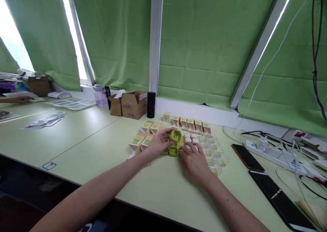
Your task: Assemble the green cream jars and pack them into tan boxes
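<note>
My left hand (pixel 157 143) grips an olive-green hinged case (pixel 174 142) standing open on the pale green table (pixel 84 140). Its fingers curl round the case's left side. My right hand (pixel 194 161) rests just right of the case, fingers bent down onto small pieces lying on a yellow tray (pixel 181 143); what they pinch is hidden. Small white pods (pixel 191 137) lie behind that hand. Clear plastic blisters with yellow dots (pixel 213 152) spread to the right. Small beige boxes with green labels (pixel 144 135) stand left of the case, and a row of them (pixel 191 123) stands behind it.
Two open cardboard boxes (pixel 131 104), a black cylinder (pixel 151 104) and a purple bottle (pixel 99 96) stand near the window sill. Two dark phones (pixel 247 157) (pixel 279 198), a power strip (pixel 265 149) and cables lie at right. Papers (pixel 43 121) and another person's hand (pixel 15 100) are far left.
</note>
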`<state>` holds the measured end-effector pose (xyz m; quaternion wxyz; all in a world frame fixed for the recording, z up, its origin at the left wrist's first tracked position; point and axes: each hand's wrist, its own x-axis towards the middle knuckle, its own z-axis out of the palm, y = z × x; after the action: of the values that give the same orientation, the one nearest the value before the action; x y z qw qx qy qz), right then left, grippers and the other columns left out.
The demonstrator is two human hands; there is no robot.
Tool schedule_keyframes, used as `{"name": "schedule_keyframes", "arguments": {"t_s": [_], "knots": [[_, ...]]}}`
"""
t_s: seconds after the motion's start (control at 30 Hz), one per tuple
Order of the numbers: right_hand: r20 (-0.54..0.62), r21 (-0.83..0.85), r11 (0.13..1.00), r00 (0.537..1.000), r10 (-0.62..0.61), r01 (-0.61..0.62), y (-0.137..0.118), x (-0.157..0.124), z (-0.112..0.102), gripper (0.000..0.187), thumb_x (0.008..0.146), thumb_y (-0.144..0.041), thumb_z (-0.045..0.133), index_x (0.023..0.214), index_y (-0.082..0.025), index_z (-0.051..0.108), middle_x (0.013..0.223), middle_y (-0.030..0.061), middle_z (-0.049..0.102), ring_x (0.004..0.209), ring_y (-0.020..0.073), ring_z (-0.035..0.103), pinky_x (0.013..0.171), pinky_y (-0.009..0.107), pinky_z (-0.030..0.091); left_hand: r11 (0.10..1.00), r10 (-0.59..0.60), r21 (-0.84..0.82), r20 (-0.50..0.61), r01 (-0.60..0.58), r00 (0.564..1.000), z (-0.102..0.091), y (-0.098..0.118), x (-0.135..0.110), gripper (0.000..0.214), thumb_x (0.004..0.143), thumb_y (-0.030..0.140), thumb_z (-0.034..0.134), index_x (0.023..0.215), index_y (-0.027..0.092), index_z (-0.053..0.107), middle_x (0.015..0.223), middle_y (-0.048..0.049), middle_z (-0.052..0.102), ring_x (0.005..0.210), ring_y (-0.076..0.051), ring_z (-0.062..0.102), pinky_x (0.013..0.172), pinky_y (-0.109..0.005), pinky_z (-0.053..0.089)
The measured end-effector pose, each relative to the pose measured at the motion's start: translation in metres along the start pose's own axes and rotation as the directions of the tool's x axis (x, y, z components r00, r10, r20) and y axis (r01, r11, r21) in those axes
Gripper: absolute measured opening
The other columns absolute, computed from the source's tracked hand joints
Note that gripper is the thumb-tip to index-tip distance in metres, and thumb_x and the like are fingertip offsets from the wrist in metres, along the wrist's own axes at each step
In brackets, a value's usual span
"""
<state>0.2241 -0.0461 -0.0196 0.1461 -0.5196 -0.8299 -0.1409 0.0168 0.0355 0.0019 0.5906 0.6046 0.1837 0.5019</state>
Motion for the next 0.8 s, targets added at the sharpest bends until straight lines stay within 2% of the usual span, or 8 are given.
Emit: {"name": "schedule_keyframes", "arguments": {"t_s": [0.2, 0.4, 0.57, 0.7, 0.8], "knots": [[0.074, -0.031, 0.999, 0.997, -0.008, 0.011, -0.003, 0.003, -0.001, 0.025, 0.095, -0.013, 0.057, 0.111, -0.021, 0.075, 0.133, 0.0108, 0.075, 0.145, 0.0339, 0.047, 0.124, 0.054, 0.024, 0.996, -0.041, -0.079, 0.001, 0.041, 0.999, 0.001, 0.000, 0.000, 0.067, 0.067, 0.031, 0.102, 0.126, 0.019, 0.074, 0.128, -0.0129, 0.074, 0.112, -0.025, 0.073, 0.104, -0.040, 0.057], [0.057, -0.041, 0.999, 0.998, -0.008, 0.011, -0.004, 0.005, 0.002, 0.029, 0.091, -0.008, 0.056, 0.109, -0.021, 0.075, 0.128, 0.0093, 0.077, 0.141, 0.0339, 0.052, 0.123, 0.053, 0.024, 0.997, -0.041, -0.070, 0.006, 0.042, 0.999, 0.003, 0.003, -0.002, 0.064, 0.067, 0.028, 0.101, 0.125, 0.018, 0.074, 0.129, -0.0143, 0.073, 0.114, -0.026, 0.072, 0.103, -0.040, 0.058], [-0.119, 0.022, 1.000, 0.993, 0.010, -0.007, 0.001, 0.005, 0.002, 0.034, 0.083, -0.002, 0.061, 0.107, -0.022, 0.075, 0.122, 0.0086, 0.081, 0.130, 0.0329, 0.060, 0.117, 0.051, 0.028, 0.996, -0.057, -0.062, -0.006, 0.057, 0.998, 0.004, 0.005, -0.002, 0.066, 0.067, 0.031, 0.101, 0.125, 0.019, 0.074, 0.127, -0.0130, 0.074, 0.112, -0.025, 0.072, 0.101, -0.039, 0.058], [-0.330, 0.186, 0.982, 0.940, 0.082, -0.020, 0.006, 0.003, 0.002, 0.024, 0.089, -0.005, 0.060, 0.093, -0.024, 0.073, 0.097, 0.0041, 0.083, 0.101, 0.0265, 0.069, 0.108, 0.048, 0.034, 0.998, -0.051, -0.034, -0.019, 0.050, 0.999, 0.004, 0.004, -0.002, 0.067, 0.066, 0.032, 0.101, 0.126, 0.019, 0.073, 0.127, -0.0133, 0.073, 0.113, -0.025, 0.071, 0.100, -0.039, 0.058], [-0.399, 0.312, 0.950, 0.902, 0.165, -0.036, 0.006, 0.002, 0.002, 0.022, 0.089, -0.005, 0.059, 0.085, -0.024, 0.069, 0.085, 0.0009, 0.080, 0.083, 0.0220, 0.069, 0.102, 0.046, 0.036, 0.999, -0.052, 0.002, -0.015, 0.053, 0.999, 0.004, 0.003, -0.003, 0.066, 0.069, 0.032, 0.100, 0.128, 0.019, 0.073, 0.130, -0.0142, 0.072, 0.115, -0.026, 0.071, 0.099, -0.040, 0.058]]}}
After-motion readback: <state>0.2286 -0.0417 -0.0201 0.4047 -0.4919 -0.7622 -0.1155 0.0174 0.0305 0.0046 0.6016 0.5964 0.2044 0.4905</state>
